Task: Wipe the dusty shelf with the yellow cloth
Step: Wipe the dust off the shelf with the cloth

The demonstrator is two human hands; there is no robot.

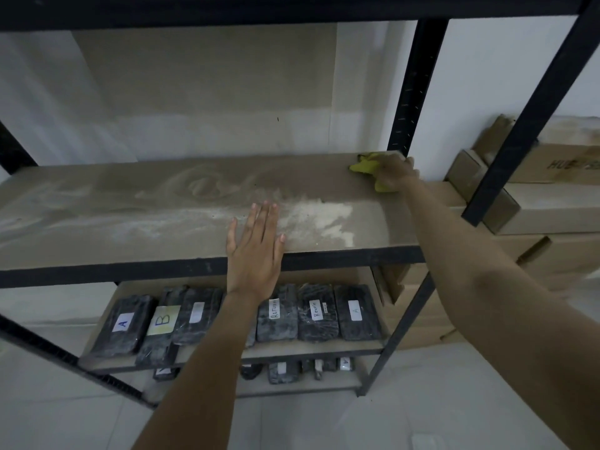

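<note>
1. Right hand point(396, 174) is clenched down on the crumpled yellow cloth point(366, 165), pressing it onto the far right corner of the dusty brown board shelf point(156, 219), next to the black perforated metal rear upright point(409, 92).
2. The cloth sticks out from under the hand on its left side, with a small bit showing at the near side; the rest is hidden by the hand.
3. Left hand point(255, 245) is released: flat, fingers straight and together, palm resting on the front edge of the same shelf, mid-width, holding nothing.
4. A pale dust patch point(321, 217) lies just right of the left fingers; swirl marks point(207, 186) show in the dust further back, left of centre.
5. On the shelf below, a row of black plastic-wrapped packs point(316, 311) carries white labels; legible ones read "A", "B", "Return".
6. Brown cardboard boxes point(552, 203) are stacked right of the rack, behind the black front upright point(519, 125).
</note>
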